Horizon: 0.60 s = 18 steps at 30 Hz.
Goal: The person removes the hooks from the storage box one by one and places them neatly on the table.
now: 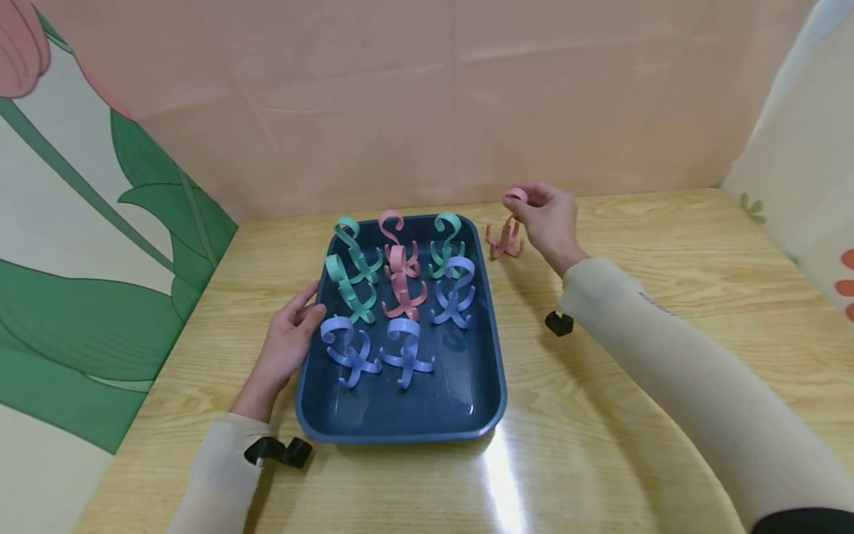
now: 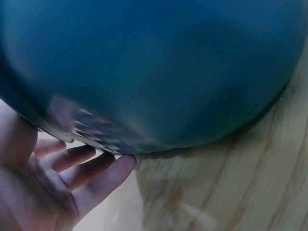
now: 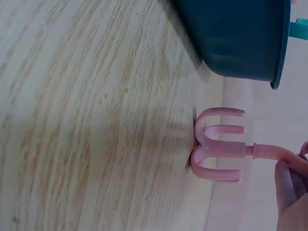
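My left hand [image 1: 291, 335] holds the left rim of a dark blue tray [image 1: 454, 408], thumb over the edge; in the left wrist view its fingers [image 2: 103, 185] lie against the outer wall. Beyond the tray's right side, my right hand [image 1: 550, 221] pinches the curved top of a pink four-pronged hook [image 1: 505, 241]. In the right wrist view this pink hook [image 3: 224, 148] has its prongs down, at or just above the table. Inside the tray stand several similar hooks: green ones [image 1: 360, 300], pink ones [image 1: 403, 293] and blue ones [image 1: 408, 356].
The tray rests on a wood-grain table [image 1: 634, 445]. A pinkish sheet [image 1: 414, 111] rises behind the table's back edge. To the left is a panel with printed green leaves [image 1: 73, 326], and a pale patterned sheet [image 1: 807, 170] hangs at the right.
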Tool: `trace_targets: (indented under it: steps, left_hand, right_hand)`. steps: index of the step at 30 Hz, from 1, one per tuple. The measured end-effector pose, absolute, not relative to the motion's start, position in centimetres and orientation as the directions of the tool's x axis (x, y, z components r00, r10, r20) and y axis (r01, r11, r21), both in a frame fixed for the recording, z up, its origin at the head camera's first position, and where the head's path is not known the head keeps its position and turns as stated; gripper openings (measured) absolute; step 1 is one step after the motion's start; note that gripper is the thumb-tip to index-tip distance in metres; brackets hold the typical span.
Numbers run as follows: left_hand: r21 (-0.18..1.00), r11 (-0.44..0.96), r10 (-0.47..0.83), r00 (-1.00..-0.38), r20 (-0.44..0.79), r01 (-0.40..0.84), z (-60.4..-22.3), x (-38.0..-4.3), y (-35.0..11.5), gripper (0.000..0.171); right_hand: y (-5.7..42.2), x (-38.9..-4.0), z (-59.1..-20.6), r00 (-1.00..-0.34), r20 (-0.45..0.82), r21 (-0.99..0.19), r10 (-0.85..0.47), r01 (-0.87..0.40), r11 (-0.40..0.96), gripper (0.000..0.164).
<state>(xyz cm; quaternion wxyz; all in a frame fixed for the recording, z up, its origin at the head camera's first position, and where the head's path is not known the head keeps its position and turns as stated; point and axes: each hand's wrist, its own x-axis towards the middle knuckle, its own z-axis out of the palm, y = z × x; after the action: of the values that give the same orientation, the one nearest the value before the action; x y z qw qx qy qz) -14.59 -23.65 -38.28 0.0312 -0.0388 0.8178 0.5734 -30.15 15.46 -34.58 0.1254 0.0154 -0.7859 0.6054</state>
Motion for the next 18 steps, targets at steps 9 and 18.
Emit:
trace_targets:
  steps: [9, 18]
  left_hand:
    - [0.938, 0.336, -0.022, -0.996, -0.086, -0.088, -38.37, -14.70, -23.73, 0.052]
    - [0.936, 0.340, -0.025, -0.996, -0.091, -0.094, -38.33, -14.62, -23.74, 0.053]
  right_hand:
    - [15.65, -29.97, -34.58, -0.980, 0.167, -0.948, 0.111, -0.129, 0.291, 0.033]
    - [16.41, -29.39, -34.03, -0.990, 0.141, -0.932, 0.022, -0.125, 0.340, 0.051]
